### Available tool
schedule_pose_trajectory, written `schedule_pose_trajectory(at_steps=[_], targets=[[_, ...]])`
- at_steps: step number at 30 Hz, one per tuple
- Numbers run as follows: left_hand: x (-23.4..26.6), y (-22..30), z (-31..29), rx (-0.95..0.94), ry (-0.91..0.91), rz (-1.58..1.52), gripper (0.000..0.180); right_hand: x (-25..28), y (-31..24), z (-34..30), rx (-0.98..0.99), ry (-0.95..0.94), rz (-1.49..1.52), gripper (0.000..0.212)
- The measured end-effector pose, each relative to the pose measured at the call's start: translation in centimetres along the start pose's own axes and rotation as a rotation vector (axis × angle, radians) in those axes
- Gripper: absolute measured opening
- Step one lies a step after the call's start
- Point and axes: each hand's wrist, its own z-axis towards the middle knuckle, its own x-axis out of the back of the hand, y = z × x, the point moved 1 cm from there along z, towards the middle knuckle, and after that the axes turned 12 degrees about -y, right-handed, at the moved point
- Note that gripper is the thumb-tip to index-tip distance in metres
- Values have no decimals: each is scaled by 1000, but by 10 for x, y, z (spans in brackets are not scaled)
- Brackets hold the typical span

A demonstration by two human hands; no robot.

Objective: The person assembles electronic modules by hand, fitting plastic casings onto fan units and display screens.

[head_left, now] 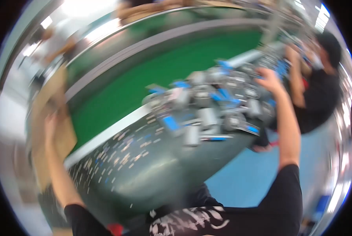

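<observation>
A heap of grey cylindrical metal parts (206, 117) with blue pieces among them lies on the dark work surface (156, 173), blurred by motion. My right hand (269, 80) is at the heap's far right, its fingers curled in toward the parts. Whatever those fingers may hold is too smeared to name. Out to the left, my left hand (51, 121) is at an upright brown cardboard box or sheet (64, 135). A small dark patch shows just above that hand, and the blur hides how its fingers lie.
A green conveyor belt (144, 80) runs beyond the work surface, with a pale rail (105, 146) between them. Many small light bits (121, 153) are scattered left of the heap. At the right, a co-worker in black (321, 94) reaches over more parts. Another person (60, 43) is at far left.
</observation>
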Motion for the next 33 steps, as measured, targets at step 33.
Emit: schedule_pose_trajectory(at_steps=[33], targets=[[-333, 273, -486, -761, 356, 147, 63, -130, -571, -204, 333, -262, 1283, 67]])
